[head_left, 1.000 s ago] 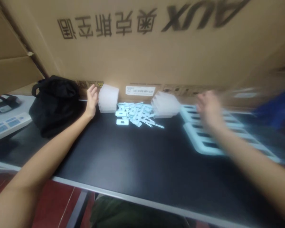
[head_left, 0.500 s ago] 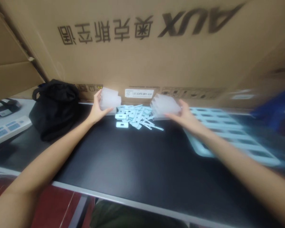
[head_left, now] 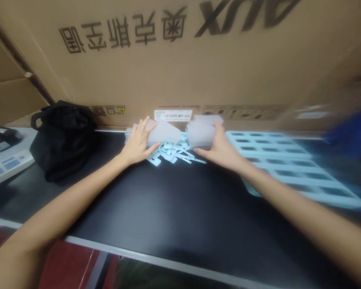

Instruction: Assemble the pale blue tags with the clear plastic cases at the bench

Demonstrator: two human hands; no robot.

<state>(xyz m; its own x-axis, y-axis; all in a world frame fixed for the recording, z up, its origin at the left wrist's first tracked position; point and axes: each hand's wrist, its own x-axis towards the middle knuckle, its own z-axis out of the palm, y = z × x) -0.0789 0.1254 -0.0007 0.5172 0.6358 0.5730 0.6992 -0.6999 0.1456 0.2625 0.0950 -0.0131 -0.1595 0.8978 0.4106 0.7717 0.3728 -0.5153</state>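
Black table (head_left: pixel 180 208) fills the near part, with a pale edge in front and lots of bare room. Farther on, the left hand (head_left: pixel 137 143) holds a clear stack (head_left: pixel 161 134) and the right hand (head_left: pixel 219 146) holds another stack (head_left: pixel 200 131). Small blue clips (head_left: pixel 174 152) lie between them. A blue tray (head_left: pixel 285 164) sits right, a black bag (head_left: pixel 63 138) left. At the back stands a big cardboard box (head_left: pixel 180 64).

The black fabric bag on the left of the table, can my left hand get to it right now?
Probably yes. The black fabric bag sits on open tabletop beside the left hand, with nothing between them, but that hand first has to let go of the translucent plastic stack.
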